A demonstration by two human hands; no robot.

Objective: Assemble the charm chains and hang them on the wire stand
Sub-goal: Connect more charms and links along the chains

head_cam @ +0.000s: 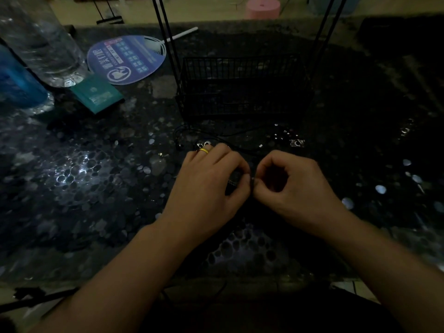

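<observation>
- Chain (231, 181): a short, fine metal length, dimly lit, held just above the counter (96, 188) near its front edge; it shows between the two hands' fingertips.
- Left hand (211, 186): fingers curled, thumb and forefinger pinching the chain; a yellow ring (203, 150) sits on one finger.
- Right hand (292, 182): fingers curled in, fingertips pinching at the chain's end, touching the left hand's fingertips.
- Loose charms (297, 143): small, shiny metal pieces lying beyond the hands, with a thin black cord (230, 134) beside them.
- Wire stand (242, 85): black grid basket with thin upright rods, toward the back edge; its contents cannot be told in the dark.
- Counter: dark, glossy, speckled stone.
- Back left corner: clear plastic bottle (45, 42), blue bottle (16, 78), flat round blue fan (127, 60), teal packet (97, 93).
</observation>
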